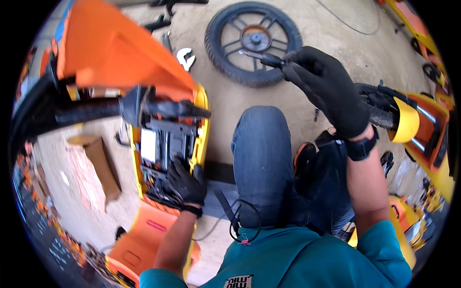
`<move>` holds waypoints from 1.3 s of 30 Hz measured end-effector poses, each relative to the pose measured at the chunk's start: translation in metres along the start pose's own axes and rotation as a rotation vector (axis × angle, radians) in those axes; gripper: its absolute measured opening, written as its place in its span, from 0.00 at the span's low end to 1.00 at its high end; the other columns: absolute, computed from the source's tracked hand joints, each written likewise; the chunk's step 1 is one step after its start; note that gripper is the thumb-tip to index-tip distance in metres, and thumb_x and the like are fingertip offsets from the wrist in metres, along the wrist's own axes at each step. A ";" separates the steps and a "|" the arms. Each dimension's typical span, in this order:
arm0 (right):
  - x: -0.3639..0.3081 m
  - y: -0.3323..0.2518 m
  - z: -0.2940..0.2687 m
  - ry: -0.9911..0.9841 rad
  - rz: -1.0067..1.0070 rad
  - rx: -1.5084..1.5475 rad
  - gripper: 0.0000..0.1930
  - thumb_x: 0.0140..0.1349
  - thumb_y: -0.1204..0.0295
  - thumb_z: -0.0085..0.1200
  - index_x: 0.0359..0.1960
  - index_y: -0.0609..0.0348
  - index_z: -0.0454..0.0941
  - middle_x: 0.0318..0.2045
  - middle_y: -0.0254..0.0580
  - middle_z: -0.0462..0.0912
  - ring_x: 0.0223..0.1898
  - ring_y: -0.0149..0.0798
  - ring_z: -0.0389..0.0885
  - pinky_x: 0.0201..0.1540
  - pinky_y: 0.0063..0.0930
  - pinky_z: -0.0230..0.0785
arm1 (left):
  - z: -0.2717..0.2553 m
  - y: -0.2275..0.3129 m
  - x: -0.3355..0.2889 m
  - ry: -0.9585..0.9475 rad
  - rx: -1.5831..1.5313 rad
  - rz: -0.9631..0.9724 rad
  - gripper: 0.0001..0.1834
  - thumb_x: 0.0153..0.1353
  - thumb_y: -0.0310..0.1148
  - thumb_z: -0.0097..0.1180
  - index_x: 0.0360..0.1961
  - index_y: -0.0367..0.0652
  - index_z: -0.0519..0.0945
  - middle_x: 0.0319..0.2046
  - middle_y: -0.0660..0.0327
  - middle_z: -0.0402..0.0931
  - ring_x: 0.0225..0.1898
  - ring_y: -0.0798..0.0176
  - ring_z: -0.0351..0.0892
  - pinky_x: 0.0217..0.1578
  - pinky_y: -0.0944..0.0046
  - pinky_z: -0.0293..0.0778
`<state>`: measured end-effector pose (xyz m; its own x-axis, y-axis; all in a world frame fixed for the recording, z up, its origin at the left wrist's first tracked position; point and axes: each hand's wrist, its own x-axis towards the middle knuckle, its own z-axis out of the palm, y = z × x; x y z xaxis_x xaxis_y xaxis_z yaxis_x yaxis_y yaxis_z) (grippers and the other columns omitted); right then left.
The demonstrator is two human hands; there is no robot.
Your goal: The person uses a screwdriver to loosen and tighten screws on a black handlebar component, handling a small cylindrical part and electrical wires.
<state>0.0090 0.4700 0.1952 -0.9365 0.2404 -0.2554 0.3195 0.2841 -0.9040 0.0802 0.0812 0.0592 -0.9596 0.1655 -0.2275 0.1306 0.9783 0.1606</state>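
My right hand (pixel 329 89), in a black glove, is raised over the floor near a loose wheel. Its fingers are closed on a slim black tool (pixel 271 60) with a shiny metal tip; its exact kind is not clear. My left hand (pixel 187 181), also gloved, rests at the edge of an opened compartment (pixel 201 139) in an orange and yellow scooter body. Its fingers are apart and lie on the parts inside, next to a bundle of wires (pixel 152 185). A white-labelled block (pixel 149 145) and dark housings (pixel 180 139) fill the compartment.
A spoked wheel with black tyre (pixel 211 48) lies ahead, with an adjustable wrench (pixel 185 58) beside it. The large orange panel (pixel 115 48) rises at the left. Left of the compartment stands a cardboard box (pixel 103 168). Another orange and yellow scooter (pixel 408 120) is at the right.
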 end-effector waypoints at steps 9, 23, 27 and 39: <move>0.015 0.069 0.032 -0.417 0.096 0.352 0.17 0.70 0.60 0.46 0.34 0.60 0.79 0.22 0.28 0.75 0.17 0.17 0.62 0.17 0.14 0.53 | 0.007 0.000 0.000 0.137 0.056 0.023 0.36 0.62 0.48 0.48 0.65 0.33 0.61 0.53 0.39 0.68 0.55 0.36 0.66 0.57 0.42 0.60; 0.034 0.074 0.038 -0.538 -0.213 0.281 0.21 0.66 0.53 0.52 0.37 0.62 0.81 0.25 0.36 0.78 0.23 0.24 0.70 0.26 0.19 0.62 | 0.011 0.012 0.001 0.195 0.110 0.046 0.31 0.62 0.42 0.49 0.62 0.35 0.64 0.50 0.42 0.70 0.51 0.38 0.69 0.54 0.46 0.65; 0.038 0.075 0.042 -0.612 -0.306 0.141 0.20 0.69 0.55 0.47 0.45 0.60 0.80 0.26 0.45 0.80 0.26 0.35 0.77 0.33 0.29 0.71 | 0.009 0.014 0.000 0.189 0.136 0.041 0.32 0.62 0.43 0.48 0.64 0.36 0.63 0.51 0.43 0.69 0.53 0.39 0.69 0.55 0.46 0.64; 0.046 0.082 0.053 -0.625 0.146 0.341 0.19 0.66 0.53 0.52 0.38 0.59 0.80 0.25 0.30 0.76 0.17 0.16 0.59 0.16 0.14 0.49 | 0.017 0.003 -0.005 0.221 0.140 -0.031 0.33 0.62 0.48 0.50 0.62 0.38 0.65 0.51 0.45 0.71 0.53 0.41 0.70 0.55 0.47 0.65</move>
<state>-0.0155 0.4548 0.0909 -0.8280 -0.3503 -0.4380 0.4803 -0.0398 -0.8762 0.0892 0.0854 0.0445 -0.9928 0.1193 -0.0129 0.1190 0.9927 0.0185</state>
